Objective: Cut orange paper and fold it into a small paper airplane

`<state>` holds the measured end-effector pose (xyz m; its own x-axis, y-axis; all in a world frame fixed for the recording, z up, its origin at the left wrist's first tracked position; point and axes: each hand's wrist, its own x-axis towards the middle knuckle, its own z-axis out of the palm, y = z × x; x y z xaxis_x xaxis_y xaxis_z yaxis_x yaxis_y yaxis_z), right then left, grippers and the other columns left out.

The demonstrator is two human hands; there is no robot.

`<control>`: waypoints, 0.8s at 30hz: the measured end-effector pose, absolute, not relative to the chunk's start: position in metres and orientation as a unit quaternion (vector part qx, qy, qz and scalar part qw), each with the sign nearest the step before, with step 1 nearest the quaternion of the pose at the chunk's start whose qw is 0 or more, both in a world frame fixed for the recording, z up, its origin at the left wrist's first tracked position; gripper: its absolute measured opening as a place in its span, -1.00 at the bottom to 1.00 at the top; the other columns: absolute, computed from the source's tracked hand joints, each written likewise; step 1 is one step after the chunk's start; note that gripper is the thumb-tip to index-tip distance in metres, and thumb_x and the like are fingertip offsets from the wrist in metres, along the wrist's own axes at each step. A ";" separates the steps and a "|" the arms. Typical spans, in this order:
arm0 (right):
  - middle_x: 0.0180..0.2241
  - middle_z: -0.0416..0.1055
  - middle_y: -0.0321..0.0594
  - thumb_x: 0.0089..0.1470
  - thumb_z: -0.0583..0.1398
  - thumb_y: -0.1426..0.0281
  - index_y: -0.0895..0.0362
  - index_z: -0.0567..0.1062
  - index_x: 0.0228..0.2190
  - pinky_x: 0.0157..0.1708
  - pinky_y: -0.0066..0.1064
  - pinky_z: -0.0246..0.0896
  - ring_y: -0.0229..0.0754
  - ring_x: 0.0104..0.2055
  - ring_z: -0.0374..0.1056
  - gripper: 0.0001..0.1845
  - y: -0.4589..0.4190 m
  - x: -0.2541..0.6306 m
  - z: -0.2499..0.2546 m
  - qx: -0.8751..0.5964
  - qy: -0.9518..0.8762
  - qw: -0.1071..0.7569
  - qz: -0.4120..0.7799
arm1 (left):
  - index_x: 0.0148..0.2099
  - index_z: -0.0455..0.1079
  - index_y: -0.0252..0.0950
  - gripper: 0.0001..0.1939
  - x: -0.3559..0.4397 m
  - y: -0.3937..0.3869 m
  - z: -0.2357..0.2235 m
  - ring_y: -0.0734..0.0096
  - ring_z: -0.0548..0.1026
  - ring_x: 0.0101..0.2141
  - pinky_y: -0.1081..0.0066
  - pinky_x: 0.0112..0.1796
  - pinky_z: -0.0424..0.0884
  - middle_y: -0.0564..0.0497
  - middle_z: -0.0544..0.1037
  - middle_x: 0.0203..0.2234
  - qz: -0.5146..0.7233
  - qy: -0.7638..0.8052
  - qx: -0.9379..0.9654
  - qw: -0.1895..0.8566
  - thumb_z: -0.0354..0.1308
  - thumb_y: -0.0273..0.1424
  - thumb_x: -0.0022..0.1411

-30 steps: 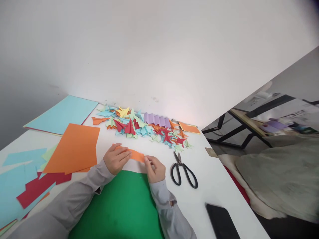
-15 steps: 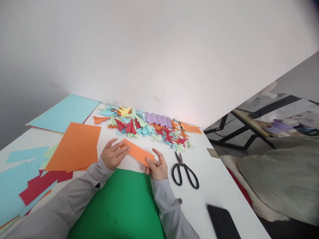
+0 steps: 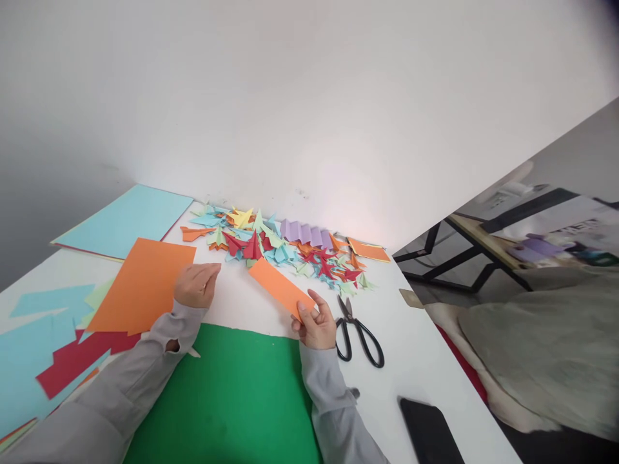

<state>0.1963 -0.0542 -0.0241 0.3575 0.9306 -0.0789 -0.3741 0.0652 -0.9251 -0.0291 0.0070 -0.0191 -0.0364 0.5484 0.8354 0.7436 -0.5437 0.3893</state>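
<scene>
An orange paper strip (image 3: 281, 287) tilts up to the left above the white table, its lower right end pinched between the thumb and fingers of my right hand (image 3: 316, 325). My left hand (image 3: 196, 285) is apart from the strip, over the right edge of a larger orange paper sheet (image 3: 140, 283). Its fingers are bunched together and slightly blurred, with nothing visible in them. Right of my right hand lie black-handled scissors (image 3: 360, 332), blades pointing away from me. A green mat (image 3: 232, 393) spreads below both hands.
Along the wall lies a heap of small folded paper planes (image 3: 254, 245) with a pleated purple paper (image 3: 307, 233). Blue sheets (image 3: 126, 219) and red paper pieces (image 3: 72, 364) are on the left. A black phone-like slab (image 3: 430, 428) rests near the right edge.
My left hand has let go of the orange strip and moved left to the larger orange sheet. My right hand has shifted slightly right, and the strip tilts more steeply.
</scene>
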 end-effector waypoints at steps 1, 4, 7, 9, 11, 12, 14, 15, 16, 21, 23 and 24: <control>-0.71 0.36 -0.46 -0.24 0.32 0.23 0.12 0.26 -0.18 -0.78 -0.57 0.09 -0.39 -0.79 0.18 -0.43 -0.054 0.195 -0.025 -0.482 -0.297 0.673 0.477 | -0.36 0.49 -0.27 -0.85 -0.024 0.004 -0.018 0.32 0.54 -0.40 0.36 -0.33 0.41 -0.05 0.59 -0.44 -0.563 -0.504 -0.655 0.001 0.10 -0.39 0.10; -0.65 0.39 -0.42 -0.18 0.28 0.20 0.11 0.28 -0.27 -0.73 -0.50 0.19 -0.34 -0.74 0.24 -0.55 -0.058 0.185 -0.031 -0.497 -0.360 0.665 0.426 | -0.30 0.45 -0.34 -0.72 0.001 -0.011 -0.016 0.34 0.53 -0.47 0.38 -0.44 0.46 -0.05 0.57 -0.47 -0.568 -0.506 -0.552 -0.342 0.09 -0.22 0.09; -0.64 0.38 -0.37 -0.05 0.20 0.26 0.12 0.31 -0.36 -0.64 -0.46 0.23 -0.30 -0.65 0.29 -0.75 -0.066 0.175 -0.035 -0.551 -0.477 0.619 0.291 | -0.10 0.33 -0.41 -0.48 0.023 -0.021 -0.015 0.30 0.53 -0.48 0.42 -0.57 0.45 -0.10 0.54 -0.38 -0.550 -0.472 -0.425 -0.542 0.19 -0.15 -0.03; -0.56 0.41 -0.28 0.00 0.15 0.32 0.12 0.36 -0.39 -0.55 -0.43 0.25 -0.27 -0.56 0.32 -0.87 -0.071 0.173 -0.035 -0.557 -0.578 0.568 0.183 | -0.06 0.28 -0.41 -0.41 0.028 -0.024 -0.014 0.32 0.53 -0.51 0.44 -0.60 0.44 -0.10 0.52 -0.39 -0.544 -0.455 -0.383 -0.591 0.24 -0.15 -0.08; -0.50 0.43 -0.21 0.02 0.12 0.37 0.12 0.41 -0.40 -0.49 -0.41 0.25 -0.24 -0.50 0.33 -0.91 -0.074 0.173 -0.034 -0.530 -0.665 0.513 0.116 | -0.07 0.28 -0.40 -0.40 0.028 -0.023 -0.015 0.35 0.52 -0.52 0.47 -0.62 0.43 -0.09 0.52 -0.40 -0.536 -0.435 -0.379 -0.616 0.26 -0.16 -0.11; -0.48 0.44 -0.19 0.03 0.11 0.39 0.11 0.43 -0.40 -0.48 -0.40 0.24 -0.22 -0.48 0.33 -0.90 -0.075 0.173 -0.034 -0.514 -0.696 0.491 0.103 | -0.08 0.28 -0.39 -0.41 0.027 -0.022 -0.015 0.36 0.51 -0.52 0.49 -0.63 0.43 -0.10 0.52 -0.40 -0.530 -0.427 -0.381 -0.625 0.27 -0.16 -0.12; -0.47 0.45 -0.17 0.03 0.10 0.40 0.09 0.45 -0.40 -0.48 -0.39 0.24 -0.20 -0.47 0.33 -0.88 -0.076 0.173 -0.033 -0.499 -0.727 0.459 0.107 | -0.09 0.29 -0.39 -0.41 0.025 -0.021 -0.015 0.37 0.51 -0.52 0.50 -0.64 0.42 -0.12 0.52 -0.36 -0.517 -0.423 -0.380 -0.640 0.28 -0.16 -0.14; -0.46 0.45 -0.16 0.03 0.10 0.39 0.09 0.45 -0.39 -0.47 -0.38 0.24 -0.19 -0.47 0.33 -0.88 -0.076 0.173 -0.032 -0.496 -0.733 0.450 0.117 | -0.10 0.28 -0.39 -0.41 0.024 -0.020 -0.016 0.37 0.51 -0.52 0.49 -0.64 0.42 -0.13 0.52 -0.34 -0.511 -0.426 -0.375 -0.645 0.29 -0.17 -0.15; -0.45 0.45 -0.15 0.02 0.11 0.38 0.08 0.45 -0.37 -0.46 -0.36 0.24 -0.18 -0.46 0.33 -0.88 -0.077 0.173 -0.031 -0.495 -0.735 0.445 0.128 | -0.10 0.28 -0.39 -0.40 0.024 -0.020 -0.016 0.38 0.50 -0.52 0.49 -0.65 0.42 -0.15 0.52 -0.32 -0.506 -0.431 -0.370 -0.649 0.30 -0.17 -0.17; -0.35 0.43 -0.14 -0.09 0.19 0.26 0.10 0.40 -0.24 -0.43 -0.33 0.26 -0.14 -0.37 0.34 -0.69 -0.081 0.174 -0.021 -0.483 -0.711 0.458 0.227 | -0.11 0.29 -0.40 -0.39 0.024 -0.021 -0.009 0.36 0.50 -0.52 0.49 -0.64 0.40 -0.12 0.53 -0.37 -0.466 -0.421 -0.381 -0.679 0.31 -0.18 -0.19; -0.36 0.43 -0.18 -0.04 0.16 0.27 0.09 0.38 -0.27 -0.43 -0.36 0.26 -0.17 -0.37 0.35 -0.75 -0.080 0.176 -0.019 -0.485 -0.665 0.486 0.294 | -0.14 0.34 -0.42 -0.43 0.023 -0.022 -0.006 0.36 0.49 -0.52 0.51 -0.65 0.38 -0.09 0.53 -0.43 -0.437 -0.397 -0.407 -0.697 0.29 -0.19 -0.18; -0.38 0.44 -0.20 -0.01 0.14 0.27 0.08 0.37 -0.29 -0.44 -0.38 0.25 -0.18 -0.39 0.35 -0.79 -0.079 0.177 -0.019 -0.485 -0.635 0.502 0.331 | -0.17 0.36 -0.43 -0.47 0.022 -0.023 -0.004 0.38 0.49 -0.53 0.51 -0.65 0.37 -0.07 0.52 -0.46 -0.422 -0.387 -0.419 -0.705 0.29 -0.19 -0.17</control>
